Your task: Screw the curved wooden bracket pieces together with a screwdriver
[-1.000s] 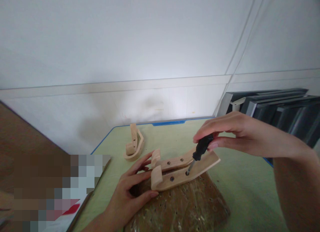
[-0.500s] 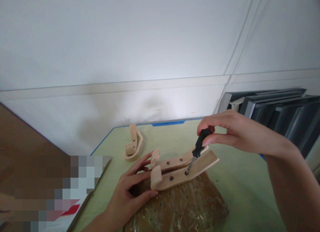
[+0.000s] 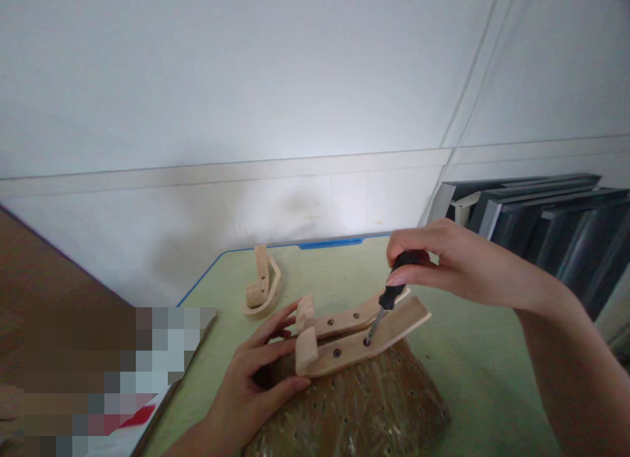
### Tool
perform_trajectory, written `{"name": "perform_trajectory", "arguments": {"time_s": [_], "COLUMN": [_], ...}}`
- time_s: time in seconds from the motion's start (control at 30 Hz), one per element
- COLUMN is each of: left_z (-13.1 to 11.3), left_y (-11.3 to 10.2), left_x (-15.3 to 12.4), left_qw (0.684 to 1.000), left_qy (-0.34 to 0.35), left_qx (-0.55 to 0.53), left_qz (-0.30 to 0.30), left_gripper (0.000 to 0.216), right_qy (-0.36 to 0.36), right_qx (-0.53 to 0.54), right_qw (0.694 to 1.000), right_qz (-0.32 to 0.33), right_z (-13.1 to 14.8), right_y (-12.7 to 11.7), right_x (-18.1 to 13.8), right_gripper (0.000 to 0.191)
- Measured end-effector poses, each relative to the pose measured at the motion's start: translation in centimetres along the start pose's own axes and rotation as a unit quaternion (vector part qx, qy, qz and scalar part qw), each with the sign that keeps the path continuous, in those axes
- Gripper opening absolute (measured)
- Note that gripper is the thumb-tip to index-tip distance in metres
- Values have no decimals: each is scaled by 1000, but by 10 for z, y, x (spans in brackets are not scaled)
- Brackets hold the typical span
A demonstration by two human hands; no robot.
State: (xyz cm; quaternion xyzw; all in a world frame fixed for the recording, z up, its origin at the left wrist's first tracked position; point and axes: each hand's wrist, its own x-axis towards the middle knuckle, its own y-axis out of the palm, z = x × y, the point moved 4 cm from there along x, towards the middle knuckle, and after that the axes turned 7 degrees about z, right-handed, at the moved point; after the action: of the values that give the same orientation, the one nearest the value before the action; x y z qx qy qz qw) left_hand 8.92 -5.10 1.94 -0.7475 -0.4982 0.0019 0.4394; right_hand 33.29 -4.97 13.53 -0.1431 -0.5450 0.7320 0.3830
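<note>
A pale wooden assembly [image 3: 347, 342] of two curved slats with dark screws lies on a brown perforated board [image 3: 354, 404]. My left hand [image 3: 256, 381] rests on the board, its fingers spread and pressing the assembly's curled left end. My right hand [image 3: 443, 260] is closed around the black handle of a small screwdriver [image 3: 388, 296]. The screwdriver's metal tip stands in a screw hole of the nearer slat.
A second curved wooden piece [image 3: 263, 286] lies apart near the far left corner of the green table [image 3: 472, 358], which has a blue rim. Dark panels [image 3: 546, 217] lean against the white wall at right. A brown surface sits at left.
My right hand has shifted its grip on the screwdriver handle, fingers turning round it, and the handle stands slightly more upright. The left hand and the wooden assembly stayed put.
</note>
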Motion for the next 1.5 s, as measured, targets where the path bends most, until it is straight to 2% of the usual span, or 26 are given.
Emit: {"name": "perform_trajectory", "arguments": {"time_s": [0.23, 0.33, 0.5, 0.67, 0.97, 1.27, 1.4, 1.5], "left_z": [3, 3, 2, 4, 2, 1, 2, 3], "left_y": [1, 0, 0, 1, 1, 1, 1, 1], "left_x": [-1, -1, -1, 0, 0, 0, 0, 0], "left_qw": [1000, 1000, 1000, 1000, 1000, 1000, 1000, 1000], "left_qy": [-7, -9, 2, 3, 3, -6, -4, -4], "left_qx": [-5, -3, -9, -9, -7, -7, -10, -11], "left_qz": [2, 1, -1, -4, -4, -2, -6, -8], "left_gripper": [29, 28, 28, 28, 28, 29, 28, 29], "right_qy": [-25, -25, -22, -42, 12, 90, 58, 3], "right_qx": [85, 106, 108, 52, -17, -71, -61, -44], "right_qw": [993, 990, 991, 998, 1000, 993, 996, 999], "right_qz": [73, 84, 69, 8, 10, -25, -25, -23], "right_z": [-1, -3, -5, 0, 4, -9, -5, 3], "right_y": [-6, -8, -6, -3, 1, 3, 6, 3], "right_x": [-10, -13, -11, -4, -1, -2, 2, 4], "right_gripper": [23, 24, 19, 12, 29, 48, 44, 27]}}
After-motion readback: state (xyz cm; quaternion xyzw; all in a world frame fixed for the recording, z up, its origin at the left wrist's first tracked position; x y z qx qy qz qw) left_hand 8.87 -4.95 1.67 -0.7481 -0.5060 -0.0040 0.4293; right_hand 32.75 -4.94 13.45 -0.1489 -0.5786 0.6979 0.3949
